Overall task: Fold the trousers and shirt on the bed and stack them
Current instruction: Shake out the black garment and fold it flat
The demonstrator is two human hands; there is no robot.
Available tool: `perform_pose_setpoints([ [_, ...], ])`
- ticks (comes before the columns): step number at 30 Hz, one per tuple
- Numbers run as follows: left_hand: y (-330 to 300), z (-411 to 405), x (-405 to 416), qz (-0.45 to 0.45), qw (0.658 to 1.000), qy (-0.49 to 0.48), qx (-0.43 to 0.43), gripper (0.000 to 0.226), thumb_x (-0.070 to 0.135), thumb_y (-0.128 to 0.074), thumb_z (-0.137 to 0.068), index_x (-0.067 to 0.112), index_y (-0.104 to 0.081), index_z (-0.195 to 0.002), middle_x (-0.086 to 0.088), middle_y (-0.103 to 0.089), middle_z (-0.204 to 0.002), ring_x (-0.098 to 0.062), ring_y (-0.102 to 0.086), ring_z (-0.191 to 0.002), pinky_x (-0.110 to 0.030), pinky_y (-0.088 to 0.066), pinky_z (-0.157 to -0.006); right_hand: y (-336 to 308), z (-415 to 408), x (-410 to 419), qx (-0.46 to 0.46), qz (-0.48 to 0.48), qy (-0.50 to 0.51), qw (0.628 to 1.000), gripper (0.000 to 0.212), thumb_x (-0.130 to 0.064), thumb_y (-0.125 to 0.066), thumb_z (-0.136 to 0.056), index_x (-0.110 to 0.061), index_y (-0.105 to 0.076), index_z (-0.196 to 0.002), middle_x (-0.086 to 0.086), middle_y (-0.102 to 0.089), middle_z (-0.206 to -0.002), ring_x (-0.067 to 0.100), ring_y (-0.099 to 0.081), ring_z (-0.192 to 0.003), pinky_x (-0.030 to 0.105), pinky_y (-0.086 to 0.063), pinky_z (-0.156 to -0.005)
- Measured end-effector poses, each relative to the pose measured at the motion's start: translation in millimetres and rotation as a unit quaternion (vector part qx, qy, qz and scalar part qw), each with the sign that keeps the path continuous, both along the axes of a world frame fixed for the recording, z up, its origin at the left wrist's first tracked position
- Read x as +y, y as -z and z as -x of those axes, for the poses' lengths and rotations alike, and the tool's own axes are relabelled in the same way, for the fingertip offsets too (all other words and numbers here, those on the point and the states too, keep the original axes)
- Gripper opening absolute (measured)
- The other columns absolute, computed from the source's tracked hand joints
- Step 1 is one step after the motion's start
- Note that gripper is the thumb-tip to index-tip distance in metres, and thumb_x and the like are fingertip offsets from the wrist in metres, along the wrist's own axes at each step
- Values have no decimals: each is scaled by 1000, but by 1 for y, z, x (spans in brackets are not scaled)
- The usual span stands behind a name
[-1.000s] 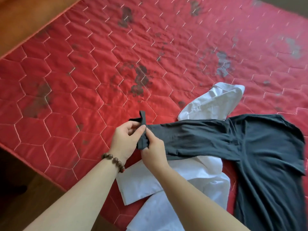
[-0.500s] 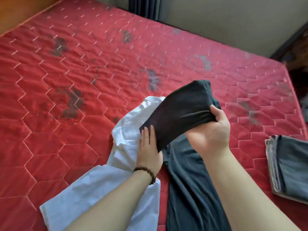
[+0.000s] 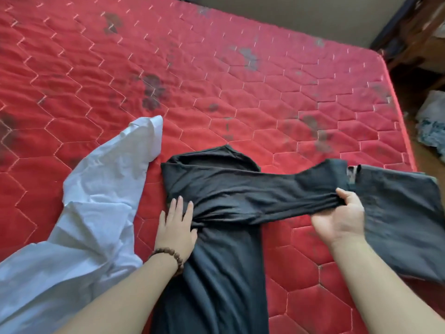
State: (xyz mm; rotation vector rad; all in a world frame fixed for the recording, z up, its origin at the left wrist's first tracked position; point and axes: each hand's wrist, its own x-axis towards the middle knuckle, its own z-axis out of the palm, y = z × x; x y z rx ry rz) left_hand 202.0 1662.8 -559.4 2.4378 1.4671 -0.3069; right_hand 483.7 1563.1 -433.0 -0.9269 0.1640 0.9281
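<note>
Now the bed (image 3: 240,75), one wide red quilted mattress with dark stains, carries three garments. The biggest in view is one white garment (image 3: 91,213), crumpled at the left; whether it is a shirt or something else I cannot tell. Beside it lies one dark shirt (image 3: 224,261), body running down toward the person, collar end toward the far side. At the right edge sits one pair of grey trousers (image 3: 404,220), which looks already folded flat.

What has changed in the last second: the sleeve (image 3: 277,189), which both hands pinched by its cuff out to the left over the white garment, has been swung over and now stretches across the shirt's chest to the right, its end reaching the trousers. That puts the first sleeve fold nearly in place, so the shirt is early in its folding and the stacking is not yet started, as I judge it.

Two hands work. The left hand (image 3: 177,227), with one bead bracelet (image 3: 168,255) at the wrist, presses flat with straight fingers at the fold line. The right hand (image 3: 342,215) has its thumb and fingers clamped on the sleeve's lower edge, pulling it taut
</note>
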Motion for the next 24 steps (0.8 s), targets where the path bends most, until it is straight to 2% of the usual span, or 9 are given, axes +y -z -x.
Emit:
perform_pose_setpoints([
  [2,4,-1,3,-43,998,21,35,70,43,-37,-96,25,2,-152,-5,6,-161,-22,7,-147,-45,-2,-117,29,2,-10,6,89,8,996,37,-18,-62,-70,-10,-66,-106,8,-62,-124,22,-63,-108,39,-42,-103],
  [5,5,-4,10,-70,994,62,48,69,39,-37,-96,26,0,-152,-7,3,-161,-23,3,-148,-44,-3,-117,48,-3,-17,34,121,53,991,42,-26,-42,-95,-9,-54,-132,11,-58,-133,28,-55,-122,46,-37,-108],
  [10,-9,-14,10,-36,986,77,-146,52,14,-59,-90,18,-46,-141,-18,-37,-149,-33,-30,-141,-48,-22,-114,31,-32,-34,15,68,123,990,35,-24,-41,-93,-18,-60,-122,5,-65,-124,23,-63,-113,42,-47,-99],
  [12,-10,-12,4,-43,978,124,-159,53,10,-67,-84,15,-53,-136,-18,-46,-142,-35,-38,-136,-51,-29,-111,26,-35,-37,14,68,111,991,31,-20,-42,-90,-17,-62,-115,4,-68,-117,22,-66,-107,41,-49,-94],
  [14,-10,-10,-1,-35,981,147,-119,52,21,-63,-87,16,-51,-137,-17,-43,-145,-32,-35,-138,-50,-25,-113,28,-33,-38,18,109,104,988,26,-14,-45,-86,-15,-63,-106,3,-72,-106,21,-67,-100,40,-49,-90],
  [18,-13,-19,-4,-20,980,165,-109,62,44,-29,-89,17,-42,-143,-9,-31,-153,-26,-22,-144,-45,-14,-118,34,-26,-37,19,167,124,978,23,-10,-41,-92,-11,-59,-106,6,-69,-106,21,-66,-102,39,-49,-92],
  [21,-10,-42,-3,1,980,190,-53,58,46,-23,-99,22,-17,-152,-4,-7,-160,-22,0,-148,-42,-2,-120,30,-14,-29,-50,209,149,965,12,-10,-50,-91,-10,-63,-90,2,-72,-91,15,-68,-85,30,-51,-80],
  [22,-8,-50,-1,24,982,181,-57,55,43,-23,-101,22,-16,-152,-2,-4,-161,-20,4,-148,-41,0,-120,27,-7,-25,-95,245,146,954,9,-12,-54,-91,-11,-64,-91,2,-70,-96,13,-67,-88,27,-50,-81],
  [24,-15,-63,3,141,974,81,-157,47,36,-28,-103,15,-39,-144,-5,-21,-158,-18,-9,-147,-37,-4,-120,24,17,-11,-212,285,99,930,11,-15,-58,-92,-12,-65,-100,-1,-68,-103,1,-64,-88,16,-48,-81],
])
